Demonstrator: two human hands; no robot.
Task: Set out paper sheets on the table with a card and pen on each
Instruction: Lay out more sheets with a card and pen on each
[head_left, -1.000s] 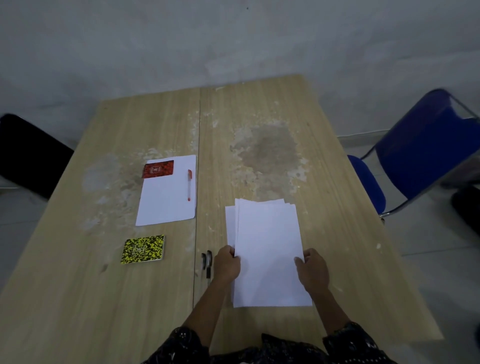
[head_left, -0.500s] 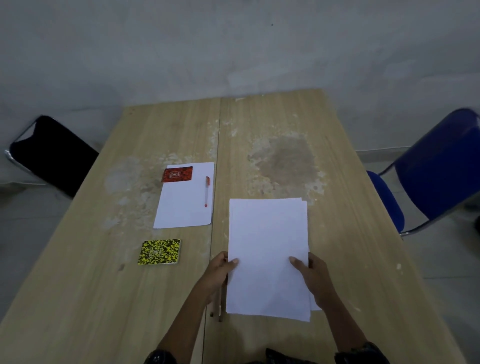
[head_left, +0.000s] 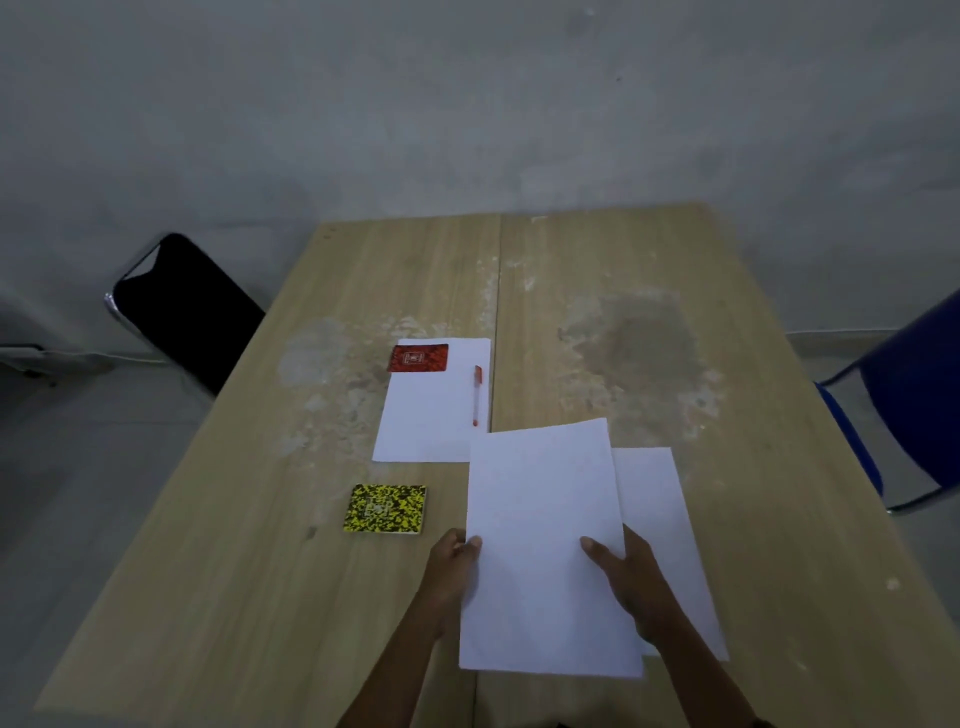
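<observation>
A white sheet (head_left: 540, 540) is lifted off the paper stack (head_left: 660, 525) near the table's front. My left hand (head_left: 452, 566) pinches its left edge, thumb on top. My right hand (head_left: 623, 577) holds its right edge with the thumb over the paper. Farther back lies a placed sheet (head_left: 431, 415) with a red card (head_left: 418, 358) at its top left corner and a red pen (head_left: 476, 395) along its right side. A yellow-and-black patterned card (head_left: 385, 509) lies on the wood left of the lifted sheet. The dark pens seen earlier are hidden under the lifted sheet.
The wooden table (head_left: 249, 571) has worn patches in the middle and a seam down its centre. A black chair (head_left: 182, 306) stands at the left side, a blue chair (head_left: 914, 410) at the right. A grey wall is behind.
Both hands have lifted the top sheet off the stack and shifted it left, exposing the stack underneath at the right. The view has tilted upward.
</observation>
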